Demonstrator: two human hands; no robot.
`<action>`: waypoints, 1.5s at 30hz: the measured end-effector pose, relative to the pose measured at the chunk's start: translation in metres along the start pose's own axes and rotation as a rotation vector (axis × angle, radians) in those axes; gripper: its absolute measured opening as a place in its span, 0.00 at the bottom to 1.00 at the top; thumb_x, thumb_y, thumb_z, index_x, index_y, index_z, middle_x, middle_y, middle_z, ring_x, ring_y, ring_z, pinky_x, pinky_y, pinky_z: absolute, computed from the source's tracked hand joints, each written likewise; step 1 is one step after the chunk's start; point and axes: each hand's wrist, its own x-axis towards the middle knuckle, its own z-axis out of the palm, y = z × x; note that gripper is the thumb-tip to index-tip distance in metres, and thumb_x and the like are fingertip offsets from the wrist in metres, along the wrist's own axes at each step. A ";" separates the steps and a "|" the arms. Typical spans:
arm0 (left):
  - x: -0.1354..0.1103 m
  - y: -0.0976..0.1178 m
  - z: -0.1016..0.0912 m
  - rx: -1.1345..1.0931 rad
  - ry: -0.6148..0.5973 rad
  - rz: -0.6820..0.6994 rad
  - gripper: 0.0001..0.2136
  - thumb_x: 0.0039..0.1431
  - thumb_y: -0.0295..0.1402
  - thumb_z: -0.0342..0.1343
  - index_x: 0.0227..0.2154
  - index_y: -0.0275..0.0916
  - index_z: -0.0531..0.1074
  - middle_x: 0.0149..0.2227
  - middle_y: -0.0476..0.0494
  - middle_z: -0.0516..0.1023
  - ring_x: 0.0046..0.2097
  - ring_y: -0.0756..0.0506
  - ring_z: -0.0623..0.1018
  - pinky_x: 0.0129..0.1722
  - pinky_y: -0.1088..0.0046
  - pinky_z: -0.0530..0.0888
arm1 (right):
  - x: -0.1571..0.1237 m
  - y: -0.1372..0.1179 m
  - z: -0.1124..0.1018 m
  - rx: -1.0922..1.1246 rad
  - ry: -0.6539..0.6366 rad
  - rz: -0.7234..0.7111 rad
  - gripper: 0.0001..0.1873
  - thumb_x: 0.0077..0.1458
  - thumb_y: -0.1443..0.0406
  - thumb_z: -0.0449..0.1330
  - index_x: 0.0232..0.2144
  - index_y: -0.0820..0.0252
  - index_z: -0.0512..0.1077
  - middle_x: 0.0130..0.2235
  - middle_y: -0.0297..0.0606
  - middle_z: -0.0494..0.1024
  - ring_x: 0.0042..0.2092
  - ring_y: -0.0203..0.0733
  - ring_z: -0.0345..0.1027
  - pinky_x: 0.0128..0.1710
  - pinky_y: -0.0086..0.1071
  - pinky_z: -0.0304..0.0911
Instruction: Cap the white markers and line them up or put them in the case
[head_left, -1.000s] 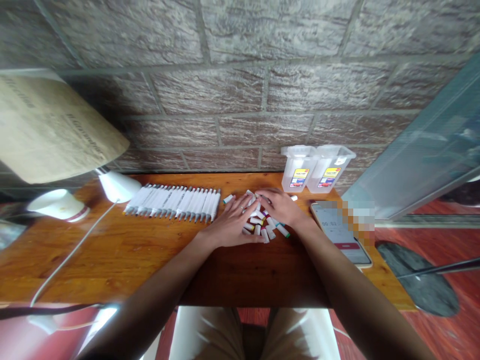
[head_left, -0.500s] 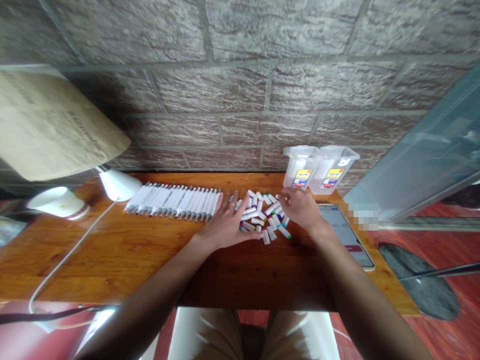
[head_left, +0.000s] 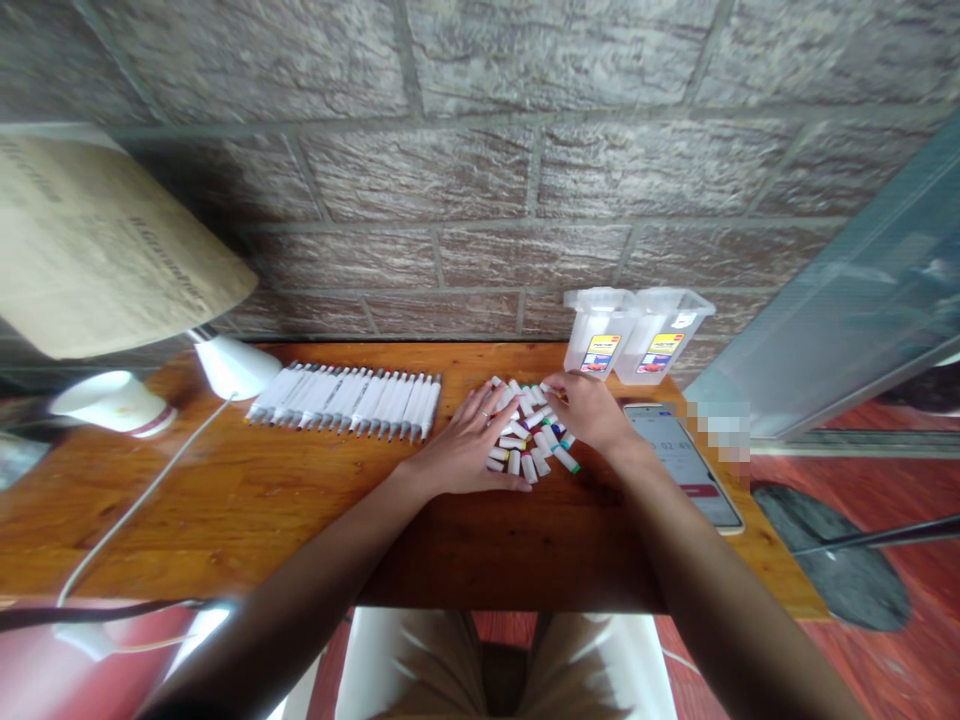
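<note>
A loose pile of white marker caps (head_left: 535, 466) with coloured ends lies on the wooden table between my two hands. My left hand (head_left: 474, 446) rests at the pile's left side, fingers spread and thumb stretched along the near edge, touching the caps. My right hand (head_left: 589, 412) is at the pile's far right, with its fingers curled in against the caps; the palm hides what the fingertips hold, if anything. To the left of my left hand, a row of white markers (head_left: 345, 402) lies side by side without their caps.
Two clear plastic cases (head_left: 651, 345) stand at the back right against the stone wall. A phone (head_left: 694, 470) lies by my right forearm. On the left are a lamp (head_left: 232, 368), its white cord (head_left: 142, 500) and a tipped paper cup (head_left: 112, 403). The table's front edge is near my lap.
My left hand has slid right, away from the marker row, pressing the caps closer together. My right hand has shifted slightly left along the pile. The view has moved a little.
</note>
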 end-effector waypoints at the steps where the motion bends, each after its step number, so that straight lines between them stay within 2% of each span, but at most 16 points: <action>1: 0.002 0.000 0.000 0.003 -0.001 0.004 0.59 0.49 0.71 0.50 0.74 0.35 0.41 0.75 0.30 0.34 0.75 0.30 0.35 0.73 0.47 0.44 | 0.000 0.000 0.000 0.005 0.003 -0.007 0.11 0.62 0.68 0.58 0.43 0.59 0.80 0.43 0.44 0.82 0.42 0.44 0.77 0.46 0.32 0.68; 5: 0.008 0.000 0.002 0.019 -0.004 0.018 0.58 0.51 0.71 0.47 0.74 0.32 0.42 0.75 0.29 0.34 0.75 0.31 0.36 0.73 0.49 0.42 | 0.002 0.001 0.002 0.019 0.031 -0.012 0.12 0.63 0.68 0.57 0.42 0.61 0.81 0.43 0.46 0.82 0.43 0.44 0.77 0.47 0.32 0.67; 11: 0.013 -0.002 0.004 0.064 0.041 0.044 0.57 0.51 0.72 0.47 0.73 0.36 0.45 0.75 0.31 0.39 0.76 0.32 0.40 0.73 0.48 0.39 | 0.005 0.004 0.004 0.034 0.086 0.011 0.12 0.62 0.68 0.58 0.43 0.61 0.81 0.43 0.45 0.82 0.43 0.43 0.78 0.47 0.31 0.68; 14: 0.009 -0.004 -0.003 0.068 0.079 0.056 0.57 0.50 0.71 0.50 0.73 0.37 0.46 0.75 0.32 0.43 0.75 0.32 0.43 0.73 0.48 0.40 | 0.005 0.011 -0.006 0.036 0.120 0.037 0.13 0.62 0.69 0.57 0.44 0.62 0.80 0.43 0.45 0.83 0.42 0.44 0.78 0.48 0.33 0.69; 17: -0.001 -0.007 -0.017 0.061 0.133 0.048 0.54 0.52 0.68 0.53 0.73 0.38 0.49 0.75 0.32 0.47 0.75 0.32 0.46 0.73 0.50 0.44 | 0.000 0.023 -0.025 0.032 0.129 0.122 0.13 0.60 0.69 0.57 0.42 0.61 0.81 0.41 0.43 0.84 0.41 0.45 0.79 0.47 0.34 0.70; 20: -0.014 -0.015 -0.035 0.029 0.157 0.029 0.50 0.51 0.63 0.60 0.71 0.41 0.55 0.73 0.34 0.55 0.72 0.32 0.56 0.71 0.52 0.53 | -0.007 0.031 -0.044 -0.003 0.004 0.233 0.14 0.54 0.70 0.60 0.41 0.59 0.81 0.42 0.40 0.85 0.43 0.45 0.79 0.45 0.33 0.70; 23: -0.026 -0.025 -0.053 -0.027 0.160 -0.007 0.43 0.47 0.58 0.67 0.63 0.43 0.68 0.64 0.37 0.71 0.63 0.34 0.70 0.65 0.58 0.63 | -0.014 0.030 -0.057 -0.075 -0.154 0.281 0.14 0.49 0.68 0.63 0.40 0.59 0.81 0.44 0.40 0.85 0.47 0.47 0.78 0.46 0.30 0.69; 25: -0.031 -0.030 -0.060 -0.095 0.083 -0.065 0.34 0.47 0.55 0.68 0.55 0.42 0.75 0.50 0.41 0.80 0.50 0.39 0.79 0.51 0.66 0.72 | -0.016 0.028 -0.062 -0.095 -0.247 0.299 0.13 0.48 0.67 0.64 0.38 0.59 0.81 0.40 0.40 0.85 0.45 0.47 0.79 0.42 0.29 0.68; 27: -0.032 -0.033 -0.064 -0.156 -0.011 -0.100 0.24 0.49 0.51 0.68 0.45 0.41 0.79 0.37 0.47 0.81 0.38 0.45 0.79 0.39 0.72 0.71 | -0.018 0.027 -0.064 -0.071 -0.342 0.324 0.10 0.48 0.68 0.64 0.36 0.59 0.80 0.34 0.38 0.84 0.39 0.45 0.79 0.37 0.28 0.67; 29: -0.031 -0.033 -0.063 -0.211 -0.078 -0.106 0.16 0.52 0.46 0.67 0.38 0.41 0.79 0.31 0.51 0.80 0.32 0.48 0.77 0.33 0.75 0.68 | -0.019 0.025 -0.063 -0.028 -0.398 0.368 0.09 0.50 0.68 0.62 0.36 0.60 0.79 0.29 0.36 0.83 0.33 0.42 0.78 0.32 0.27 0.65; 31: -0.030 -0.032 -0.060 -0.253 -0.101 -0.108 0.10 0.54 0.41 0.65 0.34 0.40 0.78 0.30 0.52 0.80 0.32 0.49 0.77 0.32 0.76 0.66 | -0.018 0.023 -0.061 -0.016 -0.393 0.374 0.09 0.52 0.69 0.61 0.37 0.61 0.79 0.27 0.36 0.81 0.31 0.41 0.77 0.31 0.27 0.64; 34: -0.028 -0.032 -0.056 -0.250 -0.082 -0.125 0.06 0.56 0.37 0.63 0.31 0.40 0.77 0.30 0.52 0.81 0.32 0.50 0.78 0.32 0.76 0.65 | -0.014 0.016 -0.054 -0.043 -0.356 0.314 0.08 0.54 0.70 0.59 0.35 0.61 0.79 0.27 0.36 0.81 0.33 0.41 0.78 0.33 0.27 0.65; 41: -0.027 -0.033 -0.054 -0.171 -0.046 -0.109 0.06 0.58 0.37 0.63 0.29 0.40 0.76 0.30 0.52 0.81 0.32 0.50 0.77 0.32 0.75 0.63 | -0.008 0.012 -0.041 -0.103 -0.230 0.302 0.09 0.57 0.69 0.60 0.39 0.61 0.79 0.42 0.43 0.84 0.45 0.45 0.78 0.43 0.29 0.65; 45: -0.026 -0.032 -0.052 -0.162 -0.062 -0.102 0.08 0.57 0.38 0.64 0.28 0.40 0.76 0.29 0.52 0.81 0.32 0.50 0.77 0.32 0.76 0.61 | -0.010 0.017 -0.046 -0.122 -0.179 0.351 0.11 0.59 0.67 0.58 0.41 0.62 0.79 0.39 0.44 0.84 0.42 0.46 0.78 0.40 0.31 0.65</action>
